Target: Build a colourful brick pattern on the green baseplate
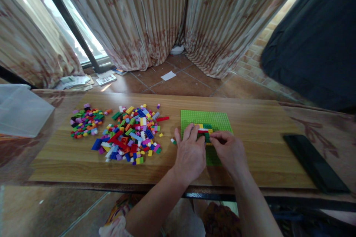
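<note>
Left hand partly covers coloured bricks on a green baseplate. Right hand touches their edge — either's grip I can't tell.

Wood-grain board bears small multicoloured plastic-brick pile, larger multicoloured plastic-brick heap, green studded baseplate, flat black oblong rightmost.

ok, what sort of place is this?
Probably a room in a home, though one view can't confirm it: long patterned curtains, a tiled floor, and small toy bricks heaped on a wooden board.
</note>
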The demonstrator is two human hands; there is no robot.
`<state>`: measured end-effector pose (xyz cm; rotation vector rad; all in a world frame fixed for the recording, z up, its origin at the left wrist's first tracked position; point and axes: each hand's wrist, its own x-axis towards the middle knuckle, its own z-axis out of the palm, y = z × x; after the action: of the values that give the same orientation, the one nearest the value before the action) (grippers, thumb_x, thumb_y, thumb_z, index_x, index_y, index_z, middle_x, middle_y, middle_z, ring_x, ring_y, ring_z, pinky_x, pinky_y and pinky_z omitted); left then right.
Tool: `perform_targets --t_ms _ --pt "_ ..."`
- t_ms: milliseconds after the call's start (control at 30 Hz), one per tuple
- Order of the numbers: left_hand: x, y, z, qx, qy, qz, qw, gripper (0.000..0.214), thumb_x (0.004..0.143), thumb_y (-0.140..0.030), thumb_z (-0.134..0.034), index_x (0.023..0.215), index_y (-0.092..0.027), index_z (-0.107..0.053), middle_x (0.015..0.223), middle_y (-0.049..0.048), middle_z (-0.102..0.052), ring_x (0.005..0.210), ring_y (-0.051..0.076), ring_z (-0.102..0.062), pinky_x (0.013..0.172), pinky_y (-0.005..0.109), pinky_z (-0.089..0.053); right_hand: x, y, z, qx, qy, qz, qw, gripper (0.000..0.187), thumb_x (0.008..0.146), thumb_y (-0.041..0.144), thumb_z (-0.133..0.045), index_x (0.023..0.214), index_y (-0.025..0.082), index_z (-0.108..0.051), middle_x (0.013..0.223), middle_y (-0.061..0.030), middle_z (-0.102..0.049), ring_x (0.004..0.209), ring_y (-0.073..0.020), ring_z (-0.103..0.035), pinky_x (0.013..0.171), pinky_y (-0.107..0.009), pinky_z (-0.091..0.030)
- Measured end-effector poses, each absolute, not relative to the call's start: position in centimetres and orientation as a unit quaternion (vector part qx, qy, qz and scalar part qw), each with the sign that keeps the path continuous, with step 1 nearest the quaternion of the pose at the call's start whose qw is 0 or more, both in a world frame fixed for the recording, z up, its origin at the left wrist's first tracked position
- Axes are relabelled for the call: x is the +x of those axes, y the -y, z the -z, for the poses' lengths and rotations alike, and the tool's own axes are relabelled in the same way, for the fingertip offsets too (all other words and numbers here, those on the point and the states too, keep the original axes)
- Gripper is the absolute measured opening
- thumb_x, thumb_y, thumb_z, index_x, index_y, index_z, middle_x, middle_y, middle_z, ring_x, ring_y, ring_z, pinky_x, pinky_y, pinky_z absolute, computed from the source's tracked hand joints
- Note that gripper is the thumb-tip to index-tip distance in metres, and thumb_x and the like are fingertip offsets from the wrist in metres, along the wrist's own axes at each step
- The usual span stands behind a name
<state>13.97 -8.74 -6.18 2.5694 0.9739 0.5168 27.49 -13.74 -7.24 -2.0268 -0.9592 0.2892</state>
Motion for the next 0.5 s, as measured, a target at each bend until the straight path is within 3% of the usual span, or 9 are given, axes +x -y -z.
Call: perform_targets --t_ms 500 --pt "14.20 9.06 6.48 0.912 -0.336 -0.175 0.156 0.026 0.094 -0.018 -0.042 0.110 -0.020 -0.062 0.145 0.0096 -0.050 0.140 0.028 -0.033 0.114 0.069 -0.016 27.26 13.51 7.19 -0.819 0.389 -0.096 0.411 0.020 0.072 0.032 -0.057 0.071 0.019 -0.072 0.079 -0.0077 -0.071 0.072 -0.0208 -0.064 0.070 -0.035 -0.050"
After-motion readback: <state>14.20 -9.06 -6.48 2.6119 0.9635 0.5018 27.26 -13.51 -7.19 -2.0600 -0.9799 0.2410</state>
